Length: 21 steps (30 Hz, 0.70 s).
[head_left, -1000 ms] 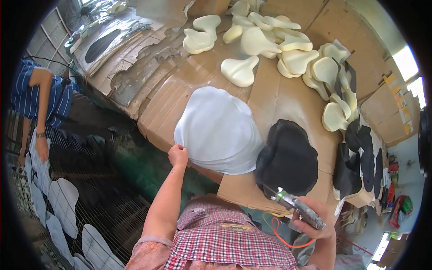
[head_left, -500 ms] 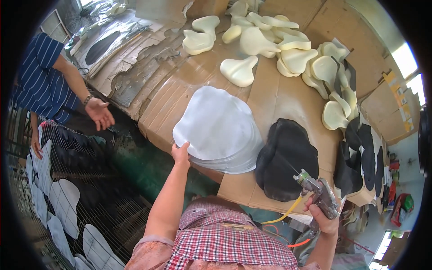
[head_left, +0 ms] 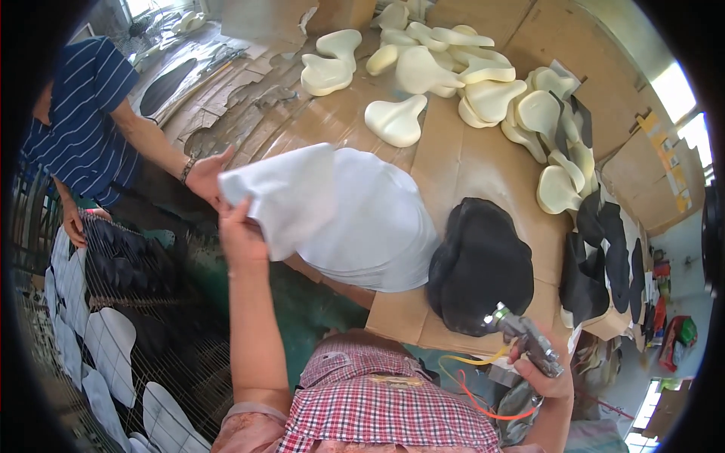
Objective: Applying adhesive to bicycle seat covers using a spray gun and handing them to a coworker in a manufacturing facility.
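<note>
Left hand: the left hand (head_left: 240,230) pinches the near edge of the top white sheet (head_left: 283,192) and peels it up, folded back over the stack of white cut pieces (head_left: 370,226) lying on the tabletop (head_left: 461,155).
Right hand: the right hand (head_left: 545,371) is clenched round the grip of a spray gun (head_left: 522,338), nozzle aimed at the black cut piece (head_left: 483,264) just beside the white stack; yellow and orange hoses (head_left: 483,381) trail down from it.
Progress: judging by the layout, one white sheet is lifted clear of the stack while many lie under it; white pieces (head_left: 113,340) already rest on the wire rack (head_left: 151,332) at lower left, so the work looks partly done with much of the stack left.
Other person: a hand (head_left: 205,175) on a striped-sleeved arm reaches in near the raised sheet.
Edges: the stack overhangs the near tabletop edge; the black piece sits close to that edge too.
Open room: bare cardboard lies between the stack and the cream foam saddle pads (head_left: 468,72) heaped at the far side; black pieces (head_left: 604,257) crowd the right.
</note>
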Each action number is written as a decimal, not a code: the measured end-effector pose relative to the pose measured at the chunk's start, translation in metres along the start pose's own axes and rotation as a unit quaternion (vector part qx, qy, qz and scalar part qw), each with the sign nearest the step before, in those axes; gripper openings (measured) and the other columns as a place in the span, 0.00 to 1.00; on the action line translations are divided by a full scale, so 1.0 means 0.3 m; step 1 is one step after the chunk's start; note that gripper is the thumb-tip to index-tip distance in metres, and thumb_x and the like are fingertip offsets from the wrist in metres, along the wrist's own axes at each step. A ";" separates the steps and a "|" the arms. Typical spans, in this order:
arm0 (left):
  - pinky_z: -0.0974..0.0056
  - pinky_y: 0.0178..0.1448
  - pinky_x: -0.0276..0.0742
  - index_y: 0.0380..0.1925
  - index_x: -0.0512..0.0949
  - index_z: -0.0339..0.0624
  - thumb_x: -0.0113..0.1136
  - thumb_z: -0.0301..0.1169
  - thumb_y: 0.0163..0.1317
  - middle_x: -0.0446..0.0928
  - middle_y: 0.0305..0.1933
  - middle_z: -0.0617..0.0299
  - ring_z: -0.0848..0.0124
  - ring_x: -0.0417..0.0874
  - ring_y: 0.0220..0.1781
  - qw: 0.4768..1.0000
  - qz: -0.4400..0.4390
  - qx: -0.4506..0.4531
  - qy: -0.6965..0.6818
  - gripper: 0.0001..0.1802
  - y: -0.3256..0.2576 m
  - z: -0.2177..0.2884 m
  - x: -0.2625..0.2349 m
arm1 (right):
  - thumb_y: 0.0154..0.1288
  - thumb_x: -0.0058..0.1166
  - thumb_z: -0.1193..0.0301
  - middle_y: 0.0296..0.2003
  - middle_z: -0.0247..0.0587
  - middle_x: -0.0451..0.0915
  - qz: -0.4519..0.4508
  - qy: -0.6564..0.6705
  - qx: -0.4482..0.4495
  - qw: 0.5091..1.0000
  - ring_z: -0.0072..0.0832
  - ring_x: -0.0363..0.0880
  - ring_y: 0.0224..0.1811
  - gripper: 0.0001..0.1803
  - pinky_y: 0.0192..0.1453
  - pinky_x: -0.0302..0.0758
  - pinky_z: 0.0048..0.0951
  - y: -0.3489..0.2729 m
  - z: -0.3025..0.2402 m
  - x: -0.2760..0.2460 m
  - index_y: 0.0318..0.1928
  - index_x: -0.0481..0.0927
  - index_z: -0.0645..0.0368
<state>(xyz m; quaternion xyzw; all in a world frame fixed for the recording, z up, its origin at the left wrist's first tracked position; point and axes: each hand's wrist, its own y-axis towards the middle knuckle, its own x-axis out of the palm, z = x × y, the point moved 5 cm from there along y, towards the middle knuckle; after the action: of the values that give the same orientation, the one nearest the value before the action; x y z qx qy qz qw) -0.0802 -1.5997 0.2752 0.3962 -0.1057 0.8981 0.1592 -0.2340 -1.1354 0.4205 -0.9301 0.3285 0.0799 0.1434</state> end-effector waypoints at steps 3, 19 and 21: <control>0.50 0.63 0.70 0.59 0.66 0.41 0.49 0.23 0.59 0.71 0.58 0.52 0.56 0.73 0.59 0.999 0.000 0.033 -0.021 0.25 0.002 0.226 0.022 | 0.50 0.62 0.78 0.40 0.42 0.78 -0.068 -0.010 0.036 0.997 0.23 0.77 0.37 0.29 0.39 0.74 0.23 -0.021 0.010 0.033 0.56 0.71 0.67; 0.54 0.59 0.71 0.49 0.71 0.34 0.50 0.28 0.65 0.75 0.52 0.51 0.58 0.75 0.55 0.966 0.029 0.226 -0.119 0.14 0.027 0.540 -0.385 | 0.46 0.64 0.79 0.32 0.44 0.79 -0.098 -0.008 0.046 0.994 0.26 0.79 0.35 0.31 0.39 0.76 0.25 -0.047 -0.037 0.114 0.54 0.72 0.70; 0.55 0.54 0.75 0.46 0.72 0.34 0.52 0.30 0.65 0.76 0.49 0.51 0.57 0.77 0.50 0.970 0.101 0.195 -0.104 0.13 0.025 0.481 -0.403 | 0.47 0.62 0.82 0.34 0.46 0.79 -0.116 -0.008 0.030 0.993 0.28 0.79 0.36 0.32 0.40 0.77 0.27 -0.012 -0.019 0.154 0.57 0.70 0.68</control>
<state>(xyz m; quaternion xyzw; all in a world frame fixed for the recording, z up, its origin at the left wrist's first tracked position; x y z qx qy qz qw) 0.0918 -1.6767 0.2804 0.4985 0.0164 0.8664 -0.0247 -0.1958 -1.1616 0.4155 -0.9568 0.2191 0.0600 0.1817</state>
